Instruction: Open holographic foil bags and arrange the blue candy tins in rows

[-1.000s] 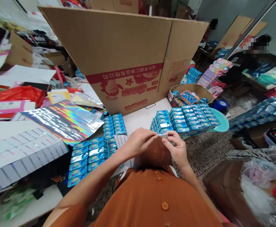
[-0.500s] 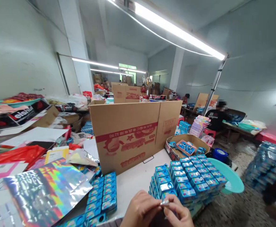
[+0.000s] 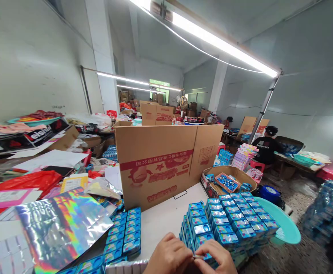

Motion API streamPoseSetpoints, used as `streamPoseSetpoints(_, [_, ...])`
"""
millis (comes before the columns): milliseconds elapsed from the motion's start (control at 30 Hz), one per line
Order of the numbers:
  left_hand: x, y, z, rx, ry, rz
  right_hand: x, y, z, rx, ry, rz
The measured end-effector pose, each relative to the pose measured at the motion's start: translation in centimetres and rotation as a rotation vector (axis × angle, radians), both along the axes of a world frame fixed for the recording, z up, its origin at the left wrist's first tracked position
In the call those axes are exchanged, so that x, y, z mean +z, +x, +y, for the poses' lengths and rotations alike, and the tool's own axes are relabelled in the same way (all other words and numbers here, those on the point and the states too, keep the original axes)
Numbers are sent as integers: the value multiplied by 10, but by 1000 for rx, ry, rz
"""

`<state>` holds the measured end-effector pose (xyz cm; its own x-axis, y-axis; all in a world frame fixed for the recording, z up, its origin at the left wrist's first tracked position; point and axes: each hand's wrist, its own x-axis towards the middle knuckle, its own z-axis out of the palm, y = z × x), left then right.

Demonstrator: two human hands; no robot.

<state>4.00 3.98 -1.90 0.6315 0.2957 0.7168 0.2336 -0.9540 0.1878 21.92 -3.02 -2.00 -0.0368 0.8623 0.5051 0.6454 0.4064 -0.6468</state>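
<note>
Left hand near white tabletop; tube light lit overhead.

A small pale piece, whitish and slim, is pinched between the fingertips of the left hand and right hand at the bottom of the view. Only a short sliver shows, seen nearly edge-on and lying close to level; the fingers cover the rest, leaving its full shape and any markings hidden. It is held on the near side of a stack of blue packs; whether it touches them cannot be told.
</note>
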Motion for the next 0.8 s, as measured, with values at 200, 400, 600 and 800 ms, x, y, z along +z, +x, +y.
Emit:
streamPoseSetpoints(200, [22, -15, -7, 19, -262, 137, 26, -9, -14, -87, -175, 167])
streamPoseSetpoints(400, [33, -19, 5, 25, -300, 274, 30, -4, -10, -108, -218, 235])
streamPoseSetpoints(600, [36, -18, 1, 68, -212, 274, 34, 2, -10, -68, 32, -152])
streamPoseSetpoints(800, [36, -18, -1, 118, -204, 262, 29, 1, -13, -125, 162, -384])
